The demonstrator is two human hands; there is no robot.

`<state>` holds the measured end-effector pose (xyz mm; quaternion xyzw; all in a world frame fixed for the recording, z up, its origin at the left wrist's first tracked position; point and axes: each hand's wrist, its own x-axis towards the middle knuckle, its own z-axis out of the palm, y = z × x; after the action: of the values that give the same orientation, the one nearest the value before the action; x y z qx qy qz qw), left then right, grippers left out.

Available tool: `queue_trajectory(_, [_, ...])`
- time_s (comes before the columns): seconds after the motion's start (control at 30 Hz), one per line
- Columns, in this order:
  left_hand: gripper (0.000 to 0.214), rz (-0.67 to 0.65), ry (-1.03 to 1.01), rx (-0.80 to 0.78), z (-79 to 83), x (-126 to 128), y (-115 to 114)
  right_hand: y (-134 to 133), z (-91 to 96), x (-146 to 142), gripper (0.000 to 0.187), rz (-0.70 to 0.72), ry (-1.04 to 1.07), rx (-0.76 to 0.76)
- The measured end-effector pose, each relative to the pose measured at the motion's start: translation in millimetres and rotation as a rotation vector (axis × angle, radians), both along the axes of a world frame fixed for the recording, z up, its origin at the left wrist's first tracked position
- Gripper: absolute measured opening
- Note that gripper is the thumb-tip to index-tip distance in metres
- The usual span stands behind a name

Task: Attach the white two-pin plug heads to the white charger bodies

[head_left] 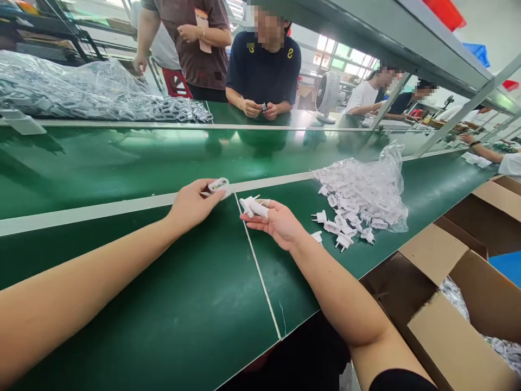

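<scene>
My left hand [193,203] is closed around a white plastic charger housing [220,186], whose open end faces right and shows small parts inside. Just to its right, my right hand [277,217] grips a white plug piece [249,206] with metal pins, held between thumb and fingers. A white covering is on the right thumb. Both hands are above the green table, close together but apart. Right of them lies a heap of white plug pieces [352,190], partly in a clear plastic bag, with several loose ones in front.
Beyond a pale rail [142,205] runs a green belt [163,157]. A large bag of grey-white parts [101,92] lies at the far left. Across sits a person [264,70] holding a small part. Open cardboard boxes [435,250] stand at the right; a metal shelf beam [366,38] hangs overhead.
</scene>
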<state>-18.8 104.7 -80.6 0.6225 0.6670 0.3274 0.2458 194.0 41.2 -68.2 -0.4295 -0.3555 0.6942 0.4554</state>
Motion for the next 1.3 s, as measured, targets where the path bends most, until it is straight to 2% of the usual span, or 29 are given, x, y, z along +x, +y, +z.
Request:
queue_trajectory(0.07, [0.053,-0.079,-0.02,-0.049,0.1,-13.1,-44.2,-3.1,0.1,0.3,0.012,0.006,-0.057,0.023])
queue_trajectory(0.17, [0.059,-0.215,-0.115,-0.087,-7.2,-28.6,-103.6,-9.3,-4.0,-1.8,0.023,0.023,-0.157,0.141])
queue_trajectory(0.23, [0.056,-0.262,-0.164,-0.087,-15.5,-33.9,-129.6,-14.6,-6.7,-5.0,0.031,0.087,-0.163,0.207])
queue_trajectory(0.3, [0.051,-0.302,-0.203,-0.072,-23.9,-36.1,-142.9,-20.0,-8.1,-8.8,0.034,0.179,-0.135,0.244])
queue_trajectory(0.4, [0.046,-0.366,-0.238,-0.024,-32.6,-36.4,-146.3,-26.2,-8.2,-13.6,0.034,0.255,-0.092,0.295])
queue_trajectory(0.53, [0.048,-0.428,-0.228,0.024,-34.7,-36.2,-141.5,-30.2,-7.5,-15.5,0.032,0.282,-0.107,0.368])
queue_trajectory(0.67, [0.036,-0.501,-0.214,0.064,-35.4,-36.7,-139.2,-36.5,-5.9,-15.9,0.012,0.27,-0.151,0.551])
queue_trajectory(0.73, [0.034,-0.507,-0.202,0.094,-37.2,-36.5,-138.8,-42.5,-4.1,-16.6,0.013,0.224,-0.277,0.689])
queue_trajectory(0.8, [0.032,-0.497,-0.188,0.12,-39.2,-35.8,-138.4,-49.5,-1.3,-18.0,0.034,0.161,-0.444,0.811])
queue_trajectory(0.87, [0.031,-0.499,-0.178,0.148,-40.7,-34.5,-137.8,-55.8,2.3,-20.2,0.044,0.103,-0.547,0.894])
queue_trajectory(0.93, [0.029,-0.516,-0.175,0.178,-41.8,-33.2,-137.1,-60.1,5.6,-23.4,0.034,0.084,-0.593,0.953])
queue_trajectory(1.03, [0.025,-0.524,-0.19,0.207,-43.4,-32.1,-136.5,-62.1,7.7,-28.3,0.017,0.133,-0.71,1.081])
queue_trajectory(1.17, [0.02,-0.536,-0.216,0.201,-44.7,-32.1,-136.7,-60.4,4.8,-31.0,0.018,0.203,-0.898,1.248])
queue_trajectory(1.3, [0.022,-0.541,-0.232,0.198,-42.2,-31.8,-136.4,-59.3,1.4,-30.0,0.02,0.204,-0.97,1.262])
